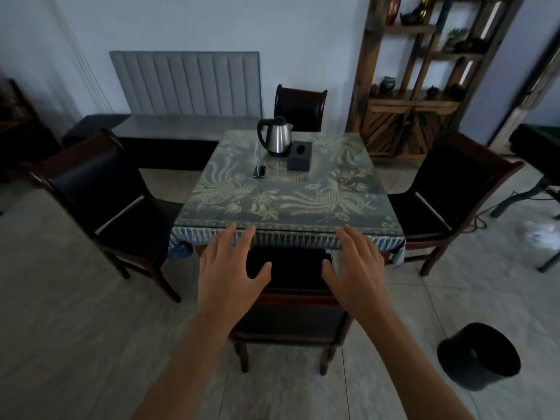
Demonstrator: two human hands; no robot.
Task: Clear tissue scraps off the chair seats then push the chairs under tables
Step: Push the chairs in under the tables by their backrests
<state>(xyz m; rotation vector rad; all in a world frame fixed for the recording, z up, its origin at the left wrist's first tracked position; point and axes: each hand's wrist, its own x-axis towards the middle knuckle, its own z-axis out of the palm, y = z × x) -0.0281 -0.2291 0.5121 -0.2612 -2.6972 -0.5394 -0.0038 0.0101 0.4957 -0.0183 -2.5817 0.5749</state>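
A dark wooden chair [289, 316] with a black padded back stands right in front of me, its seat tucked under the table [291, 195], which has a patterned blue cloth. My left hand [231, 269] and my right hand [356, 268] hover above the chair's backrest, fingers spread and straight, holding nothing. Another chair [118, 201] stands at the table's left side, a third chair [439, 201] at the right, a fourth chair [300, 109] at the far side. I see no tissue scraps on the visible seats.
A steel kettle [277, 136], a black tissue box [300, 156] and a phone [259, 171] are on the table. A black bin [478, 357] stands on the tiled floor at right, white scraps [542, 233] lie farther right. A wooden shelf [424, 74] stands behind.
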